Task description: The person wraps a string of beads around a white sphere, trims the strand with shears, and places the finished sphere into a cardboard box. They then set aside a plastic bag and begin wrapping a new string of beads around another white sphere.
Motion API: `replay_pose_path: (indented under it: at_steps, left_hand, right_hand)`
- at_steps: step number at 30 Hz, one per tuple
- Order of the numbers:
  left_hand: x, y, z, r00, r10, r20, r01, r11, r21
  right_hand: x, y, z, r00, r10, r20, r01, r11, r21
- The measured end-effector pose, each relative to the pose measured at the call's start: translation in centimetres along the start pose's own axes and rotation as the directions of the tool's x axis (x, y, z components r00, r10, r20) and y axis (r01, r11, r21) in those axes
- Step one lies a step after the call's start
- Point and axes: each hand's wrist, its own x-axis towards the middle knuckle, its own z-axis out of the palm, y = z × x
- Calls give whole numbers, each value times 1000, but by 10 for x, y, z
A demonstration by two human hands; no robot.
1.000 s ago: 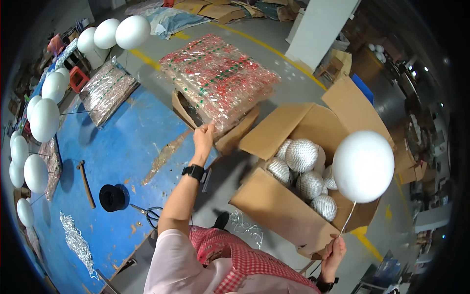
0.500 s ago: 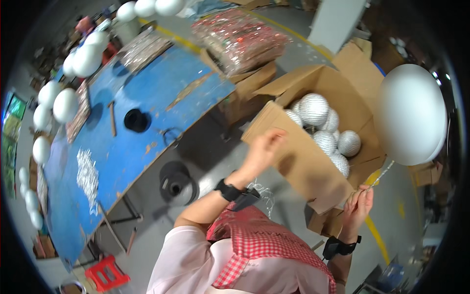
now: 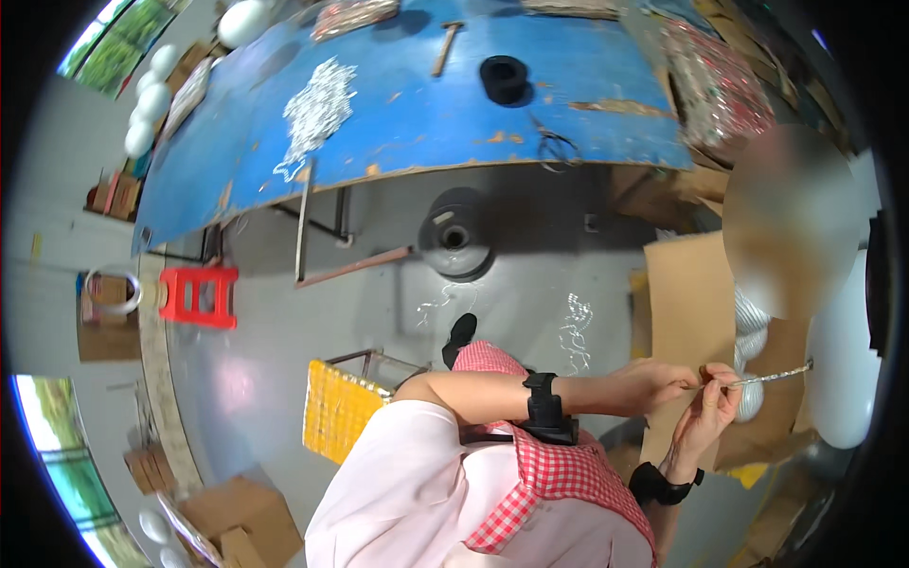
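My left hand [image 3: 660, 384] is closed, fingertips pinched at the near end of a twisted silver cord [image 3: 778, 375]. Right beside it, my right hand [image 3: 705, 417] grips the same cord between thumb and fingers. The cord runs to the right toward a large smooth white ball [image 3: 841, 379] at the picture's edge, partly hidden by a blurred patch. Both hands are over an open cardboard box [image 3: 684, 293]. Inside it lie several silver-wrapped balls [image 3: 750, 343], partly covered by my right hand and the cord.
A blue table [image 3: 407, 123] bears a silver cord heap [image 3: 322, 106], a hammer [image 3: 447, 49], a black roll [image 3: 504, 80] and scissors [image 3: 555, 148]. On the floor are a grey spool [image 3: 456, 248], loose cord [image 3: 575, 333], a red stool [image 3: 201, 296] and a yellow-topped stool [image 3: 343, 412].
The whole view has turned, bringing the box and white ball to the right edge. My left hand has moved from above the box wall to the cord beside my right hand.
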Motion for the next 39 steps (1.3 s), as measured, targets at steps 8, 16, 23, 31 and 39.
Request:
replay_pose_path:
  at_steps: [8, 16, 23, 31, 39]
  left_hand:
    - [-86, 30, -98, 926, -59, -374, -34, 971, -238]
    - [-185, 69, -255, 748, -230, -623, 115, 969, -219]
    - [-218, 78, -351, 607, -247, -756, 241, 963, -122]
    - [-200, 33, -347, 577, -210, -789, 213, 972, -104]
    - [-147, 4, -267, 686, -174, -707, 225, 974, -21]
  right_hand:
    - [-6, 15, 148, 952, 111, 284, -69, 986, -152]
    - [-24, 66, 236, 849, 436, 297, -334, 880, -339]
    - [-115, 160, 182, 685, 728, 34, -703, 673, -231]
    - [-244, 268, 97, 511, 841, -177, -855, 476, -209]
    - [-412, 365, -28, 422, 747, -513, -903, 297, -310]
